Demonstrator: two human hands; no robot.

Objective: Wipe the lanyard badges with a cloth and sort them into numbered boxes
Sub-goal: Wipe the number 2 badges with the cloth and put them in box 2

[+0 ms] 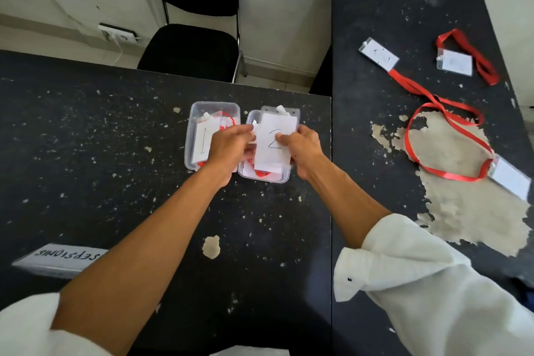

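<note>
Two clear plastic boxes stand side by side on the black table. The left box (pixel 193 136) holds a badge marked 1 and red lanyard. Over the right box (pixel 284 178) I hold a badge marked 2 (pixel 276 139) in a clear sleeve. My left hand (pixel 229 144) grips its left edge, and my right hand (pixel 303 150) pinches its right edge with the thumb on the front. Red lanyard and white cards lie in the right box under the badge. No cloth shows.
On the second black table to the right lie three badges with red lanyards: one marked 2 (pixel 379 54), one at the far right (pixel 456 62), one near the edge (pixel 510 179). A black chair (pixel 190 49) stands behind the table. A name sign (pixel 57 260) lies at the near left.
</note>
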